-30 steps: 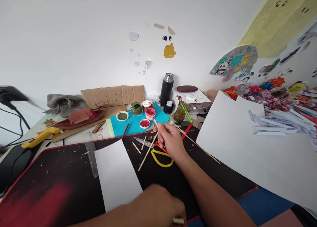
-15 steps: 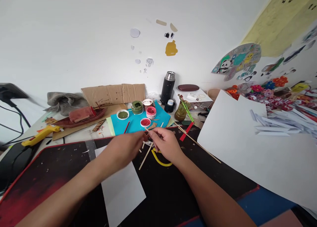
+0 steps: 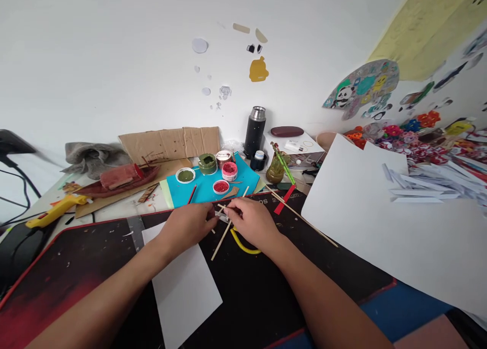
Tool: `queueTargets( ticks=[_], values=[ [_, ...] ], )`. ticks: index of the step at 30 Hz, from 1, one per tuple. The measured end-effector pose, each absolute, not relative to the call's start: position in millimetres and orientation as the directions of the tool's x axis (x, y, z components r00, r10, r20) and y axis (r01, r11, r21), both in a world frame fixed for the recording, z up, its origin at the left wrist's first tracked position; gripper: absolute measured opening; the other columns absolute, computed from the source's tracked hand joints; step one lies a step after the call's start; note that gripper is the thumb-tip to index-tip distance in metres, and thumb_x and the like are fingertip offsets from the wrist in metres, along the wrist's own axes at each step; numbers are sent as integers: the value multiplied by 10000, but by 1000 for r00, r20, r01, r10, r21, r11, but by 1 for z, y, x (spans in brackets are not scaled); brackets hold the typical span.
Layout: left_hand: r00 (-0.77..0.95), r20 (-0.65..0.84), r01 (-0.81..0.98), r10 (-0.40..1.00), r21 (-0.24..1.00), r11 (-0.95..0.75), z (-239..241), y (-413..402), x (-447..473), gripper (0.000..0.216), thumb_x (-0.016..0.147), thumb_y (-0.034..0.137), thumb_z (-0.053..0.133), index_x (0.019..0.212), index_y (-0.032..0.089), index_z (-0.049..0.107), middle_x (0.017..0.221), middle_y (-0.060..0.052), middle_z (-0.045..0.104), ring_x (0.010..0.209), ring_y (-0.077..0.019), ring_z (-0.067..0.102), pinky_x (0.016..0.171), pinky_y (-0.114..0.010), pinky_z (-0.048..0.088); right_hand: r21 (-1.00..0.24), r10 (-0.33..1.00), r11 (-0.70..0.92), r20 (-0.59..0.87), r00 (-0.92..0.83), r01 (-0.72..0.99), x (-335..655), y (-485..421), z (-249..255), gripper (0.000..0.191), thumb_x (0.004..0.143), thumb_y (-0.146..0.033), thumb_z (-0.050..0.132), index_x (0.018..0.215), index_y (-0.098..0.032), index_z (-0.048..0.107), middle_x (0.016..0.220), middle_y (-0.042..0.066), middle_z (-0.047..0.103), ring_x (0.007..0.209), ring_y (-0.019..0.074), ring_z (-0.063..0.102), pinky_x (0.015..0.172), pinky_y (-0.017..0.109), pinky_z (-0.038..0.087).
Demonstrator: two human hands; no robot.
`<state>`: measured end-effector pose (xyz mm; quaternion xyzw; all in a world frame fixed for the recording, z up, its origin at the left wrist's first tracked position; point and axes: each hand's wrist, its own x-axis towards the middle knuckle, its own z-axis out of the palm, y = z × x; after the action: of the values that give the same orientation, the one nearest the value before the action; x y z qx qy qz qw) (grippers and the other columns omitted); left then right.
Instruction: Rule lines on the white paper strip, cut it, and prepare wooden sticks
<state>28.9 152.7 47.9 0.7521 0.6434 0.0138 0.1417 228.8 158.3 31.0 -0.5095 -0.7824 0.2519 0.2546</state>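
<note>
My right hand [image 3: 253,218] is closed in a pinch on a short piece of wooden stick [image 3: 221,206], whose end pokes out past the fingertips. My left hand [image 3: 190,223] has its fingers curled close beside it; whatever they grip is hidden. A longer thin wooden stick [image 3: 220,244] slants under the fingers of my right hand on the black mat. Below that hand shows a curved yellow handle [image 3: 243,246]; the rest of its tool is covered. A sheet of white paper [image 3: 188,293] lies under my left forearm.
Pots of green paint [image 3: 207,164] and red paint [image 3: 229,171] stand on blue paper [image 3: 175,194]. A model boat [image 3: 117,179] and a yellow glue gun [image 3: 57,211] are on the left. Another long stick [image 3: 304,218], a red strip [image 3: 284,200] and large white paper [image 3: 361,222] lie right.
My left hand has drawn slightly left and down, opening a small gap between the two hands. The short stick piece now shows between them. The whole view has shifted slightly.
</note>
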Motion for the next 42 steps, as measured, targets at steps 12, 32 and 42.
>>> queueTargets(
  ticks=[12, 32, 42],
  values=[
    [104, -105, 875, 989, 483, -40, 74, 171, 0, 376, 903, 585, 475, 794, 256, 620, 612, 16, 562, 581, -190, 506, 575, -317, 327, -514, 931, 344, 79, -355, 786, 229, 159, 28, 143, 1053, -255, 663, 986, -216, 783, 1085, 58, 798, 985, 227, 730, 769, 311, 425],
    [332, -170, 635, 928, 767, -87, 73, 159, 15, 521, 912, 717, 531, 865, 228, 705, 743, 7, 603, 702, -187, 528, 626, -296, 414, -996, 948, 84, 70, -309, 32, 220, 161, 24, 237, 923, -435, 727, 948, -200, 754, 809, 15, 718, 734, 169, 653, 686, 289, 513],
    [307, -105, 637, 946, 761, -123, 75, 159, 10, 506, 897, 716, 603, 885, 241, 775, 732, 1, 671, 691, -193, 589, 621, -296, 463, -997, 951, 73, 60, -302, 35, 221, 160, 26, 239, 890, -428, 741, 918, -192, 724, 787, 1, 678, 664, 136, 573, 623, 268, 454]
  ],
)
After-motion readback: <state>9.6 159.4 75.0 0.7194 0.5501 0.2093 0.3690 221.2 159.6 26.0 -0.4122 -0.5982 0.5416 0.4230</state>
